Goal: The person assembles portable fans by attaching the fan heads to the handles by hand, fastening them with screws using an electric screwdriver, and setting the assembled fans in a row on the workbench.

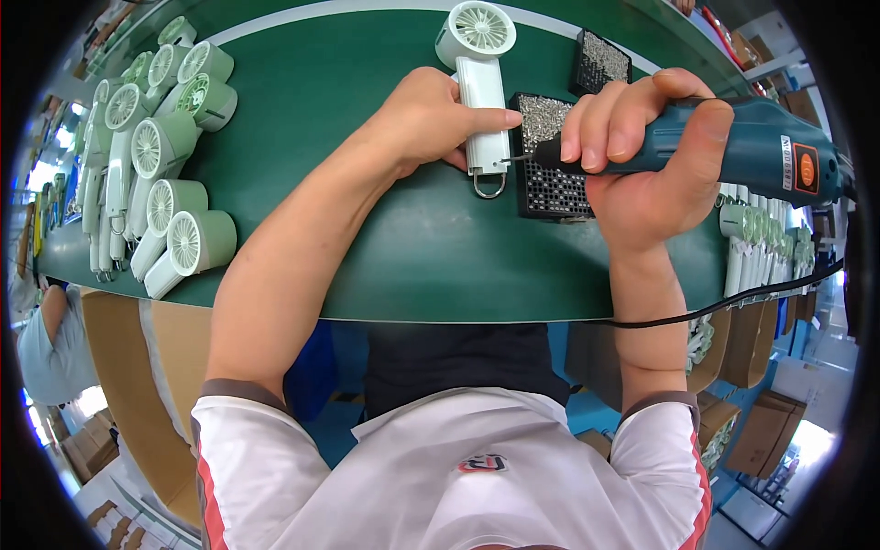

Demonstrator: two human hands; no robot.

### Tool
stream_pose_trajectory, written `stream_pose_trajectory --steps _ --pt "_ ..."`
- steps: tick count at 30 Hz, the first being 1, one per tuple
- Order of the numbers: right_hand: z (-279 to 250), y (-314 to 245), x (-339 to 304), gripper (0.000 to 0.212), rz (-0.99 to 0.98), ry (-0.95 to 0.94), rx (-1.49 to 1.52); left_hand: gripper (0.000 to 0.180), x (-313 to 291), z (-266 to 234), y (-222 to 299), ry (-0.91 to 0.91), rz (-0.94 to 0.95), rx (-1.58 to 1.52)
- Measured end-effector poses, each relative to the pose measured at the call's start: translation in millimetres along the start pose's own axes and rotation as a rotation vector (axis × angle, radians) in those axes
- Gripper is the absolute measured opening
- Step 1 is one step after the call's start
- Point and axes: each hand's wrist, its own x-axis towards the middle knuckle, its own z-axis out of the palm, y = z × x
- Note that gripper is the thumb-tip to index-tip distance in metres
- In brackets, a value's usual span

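Note:
A white handheld fan lies on the green table, its round grille at the far end and a wire loop at the near end of its handle. My left hand is closed around the handle, the thumb across its face. In my right hand is a dark teal electric screwdriver, held level, its thin bit pointing left. The bit's tip meets the handle close to the loop. Below the driver's nose sits a black screw tray, filled with small silver screws at its far part.
A second black tray of screws stands farther back. Several white and pale green fans crowd the table's left side, and more fans stand at the right. A black cable runs along the right edge. Cardboard boxes are below the table.

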Motion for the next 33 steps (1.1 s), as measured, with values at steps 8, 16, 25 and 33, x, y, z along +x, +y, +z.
stream_pose_trajectory --steps 8,16,25,33 --pt "11.3 3.3 -1.6 0.044 0.021 0.068 -0.065 0.041 3.3 -0.3 -3.7 0.028 0.000 -0.032" --pt "15.3 7.4 -2.9 0.030 0.002 0.007 -0.119 0.040 1.1 1.0 -0.5 0.026 0.017 0.012" --pt "22.5 9.1 0.0 0.024 0.017 -0.088 -0.178 0.041 1.0 1.8 2.0 0.058 0.027 0.056" --pt "29.2 13.6 -5.8 0.021 0.007 0.016 -0.130 0.038 11.7 3.0 -9.1 0.046 0.062 0.018"
